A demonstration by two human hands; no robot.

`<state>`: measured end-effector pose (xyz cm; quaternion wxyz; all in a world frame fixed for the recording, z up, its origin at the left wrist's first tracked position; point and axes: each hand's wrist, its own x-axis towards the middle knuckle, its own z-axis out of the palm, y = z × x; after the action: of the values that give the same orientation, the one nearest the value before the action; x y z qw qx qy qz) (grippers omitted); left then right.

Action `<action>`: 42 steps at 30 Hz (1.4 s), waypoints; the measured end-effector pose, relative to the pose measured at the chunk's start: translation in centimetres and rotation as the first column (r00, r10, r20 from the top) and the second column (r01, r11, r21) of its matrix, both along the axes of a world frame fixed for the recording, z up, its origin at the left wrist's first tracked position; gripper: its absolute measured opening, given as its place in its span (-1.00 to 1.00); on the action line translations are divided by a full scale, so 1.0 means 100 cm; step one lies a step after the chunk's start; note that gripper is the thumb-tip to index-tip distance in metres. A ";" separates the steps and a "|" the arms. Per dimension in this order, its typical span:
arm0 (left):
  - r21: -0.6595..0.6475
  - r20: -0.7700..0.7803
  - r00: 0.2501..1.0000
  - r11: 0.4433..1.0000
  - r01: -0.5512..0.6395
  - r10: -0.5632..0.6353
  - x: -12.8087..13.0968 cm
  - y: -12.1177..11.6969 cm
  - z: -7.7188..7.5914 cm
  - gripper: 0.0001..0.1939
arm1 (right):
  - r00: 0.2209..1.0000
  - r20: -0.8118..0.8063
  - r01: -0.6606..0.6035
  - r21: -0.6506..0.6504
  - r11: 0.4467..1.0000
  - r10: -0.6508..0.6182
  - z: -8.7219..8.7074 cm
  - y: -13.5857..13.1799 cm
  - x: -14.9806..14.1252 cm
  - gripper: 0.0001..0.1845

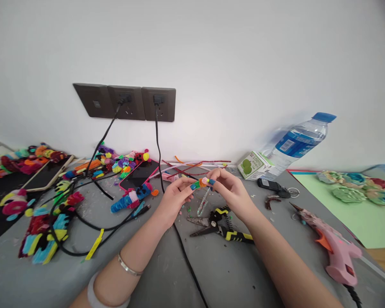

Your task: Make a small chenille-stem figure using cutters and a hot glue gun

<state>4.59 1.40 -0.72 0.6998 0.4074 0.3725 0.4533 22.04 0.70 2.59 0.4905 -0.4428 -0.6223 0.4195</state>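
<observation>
Both my hands meet over the middle of the grey table [231, 273]. My left hand [174, 198] and my right hand [230, 188] pinch a small pipe-cleaner piece [202, 182] between their fingertips; it is blue, orange, pink and green. A thin silvery twisted strand [203, 202] hangs down from it. Just below the hands lie black-and-yellow pliers [220, 224] on the table.
A pink glue gun [333, 246] lies at the right, near a green sheet [349, 205] with paper flowers [356, 187]. A water bottle [291, 143], small carton [254, 164] and key fob [273, 187] stand behind. Colourful pipe-cleaner crafts [45, 231], a phone [137, 174] and black cables [157, 141] fill the left.
</observation>
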 end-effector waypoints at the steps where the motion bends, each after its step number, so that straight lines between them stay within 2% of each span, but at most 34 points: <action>1: -0.001 0.000 1.000 1.000 0.003 -0.003 0.000 0.000 0.000 -0.69 | 1.000 -0.005 0.004 -0.009 1.000 -0.004 -0.001 0.000 0.000 -0.74; 6: -0.025 -0.002 1.000 1.000 -0.007 0.007 0.000 0.000 0.003 -0.67 | 0.995 -0.096 0.009 -0.062 0.998 -0.015 -0.005 0.002 0.003 -0.75; 10: -0.041 0.012 1.000 0.999 -0.012 0.012 0.001 0.000 0.005 -0.63 | 0.990 -0.139 0.016 -0.041 0.999 -0.022 -0.006 0.003 0.004 -0.70; 15: -0.081 0.062 0.998 0.996 -0.021 0.026 0.000 0.001 0.003 -0.61 | 0.999 -0.053 0.011 -0.034 0.999 -0.013 -0.003 0.001 0.001 -0.69; 20: -0.089 0.076 0.997 0.996 -0.022 0.028 0.000 0.001 0.002 -0.60 | 0.998 -0.050 -0.040 0.004 0.999 0.040 0.001 -0.001 -0.003 -0.71; 29: -0.070 0.047 0.999 0.997 0.014 -0.011 0.001 0.001 0.006 -0.60 | 0.998 0.061 0.015 0.040 0.999 -0.018 -0.006 -0.001 0.002 -0.76; 35: -0.063 0.050 0.999 0.998 0.016 -0.013 0.001 0.001 0.004 -0.60 | 0.975 0.192 0.095 0.112 0.989 -0.115 -0.008 -0.001 0.003 -0.79; 42: -0.056 0.058 0.998 0.998 0.018 -0.015 0.000 0.001 0.002 -0.59 | 0.977 0.190 0.079 0.113 0.990 -0.099 -0.006 -0.003 0.002 -0.80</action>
<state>4.63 1.47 -0.51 0.7252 0.3774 0.3613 0.4485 22.26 0.44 2.02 0.4680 -0.4830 -0.6680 0.3185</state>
